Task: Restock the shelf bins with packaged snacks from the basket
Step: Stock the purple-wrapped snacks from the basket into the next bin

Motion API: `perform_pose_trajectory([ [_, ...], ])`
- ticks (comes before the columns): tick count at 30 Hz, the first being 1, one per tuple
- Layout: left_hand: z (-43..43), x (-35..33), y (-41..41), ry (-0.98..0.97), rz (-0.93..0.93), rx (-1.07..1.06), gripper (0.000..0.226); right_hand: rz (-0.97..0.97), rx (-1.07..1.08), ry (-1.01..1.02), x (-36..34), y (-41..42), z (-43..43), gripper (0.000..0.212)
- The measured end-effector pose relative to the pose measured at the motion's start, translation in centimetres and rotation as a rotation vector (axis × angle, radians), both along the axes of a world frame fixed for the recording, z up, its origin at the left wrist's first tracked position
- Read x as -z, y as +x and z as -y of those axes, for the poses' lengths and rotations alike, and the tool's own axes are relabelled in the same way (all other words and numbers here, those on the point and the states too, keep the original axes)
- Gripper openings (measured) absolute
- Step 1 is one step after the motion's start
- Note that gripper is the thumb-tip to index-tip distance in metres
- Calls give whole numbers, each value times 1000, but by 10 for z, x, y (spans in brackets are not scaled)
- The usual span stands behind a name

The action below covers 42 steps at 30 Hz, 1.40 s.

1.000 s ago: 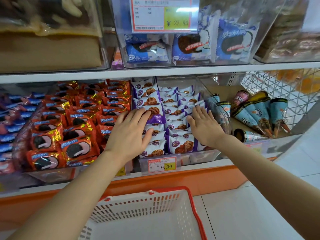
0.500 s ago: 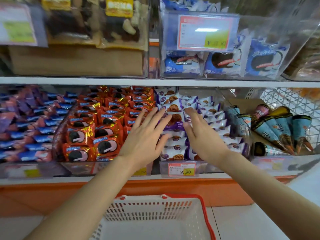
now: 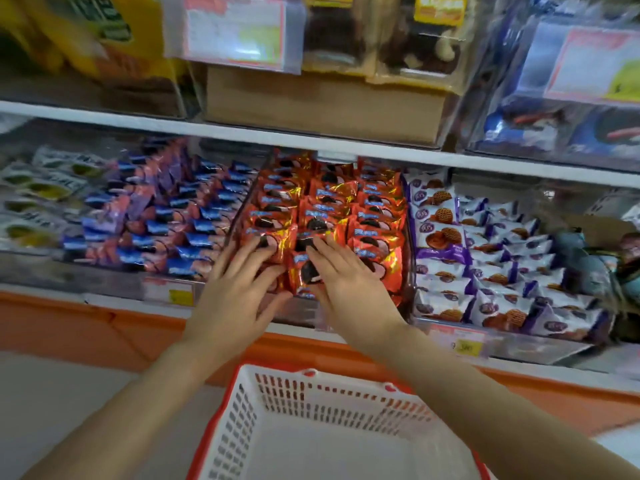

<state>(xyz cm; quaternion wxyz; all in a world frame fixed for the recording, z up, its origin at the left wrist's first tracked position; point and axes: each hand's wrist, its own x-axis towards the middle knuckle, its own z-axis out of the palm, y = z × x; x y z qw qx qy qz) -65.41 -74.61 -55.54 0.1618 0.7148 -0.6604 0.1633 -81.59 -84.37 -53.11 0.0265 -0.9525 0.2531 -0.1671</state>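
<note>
A clear shelf bin holds rows of red-and-gold snack packs with a dark cookie picture. My left hand lies with straight, spread fingers on the front packs at the bin's left side. My right hand rests flat on the front packs beside it, fingers extended. Neither hand grips a pack. Below my arms stands a white basket with a red rim; the part of its inside that shows holds nothing.
Left of the red packs sits a bin of blue-and-pink packs; right of them a bin of white-and-purple waffle packs. A white shelf board runs overhead with boxed goods and price tags. An orange base strip runs under the bins.
Both hands have moved left from the white-and-purple packs onto the red-and-gold packs. The view has swung left with them.
</note>
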Motion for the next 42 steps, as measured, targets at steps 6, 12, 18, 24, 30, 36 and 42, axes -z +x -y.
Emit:
perform_pose_trajectory([
  [6, 11, 6, -11, -27, -68, -5, 30, -48, 242, -127, 16, 7, -13, 71],
  [12, 12, -6, 9, 1, -4, -76, 58, -218, 235, -92, 4, 38, 5, 63],
  [18, 22, -15, 15, 70, -10, -79, 59, -199, 317, -66, 3, 62, 15, 63],
  [24, 10, -14, 3, -92, 36, 51, 46, 177, 115, -129, 4, 13, -15, 51],
  [30, 25, -9, -10, 9, 20, 66, 48, 129, 140, -59, 19, -1, 5, 41],
  [36, 27, -15, 5, -92, -26, 53, 42, 185, 108, -8, 1, 11, 2, 45],
  [42, 25, -13, 50, 38, -186, -190, 61, -266, 315, 156, -23, 68, 65, 63],
])
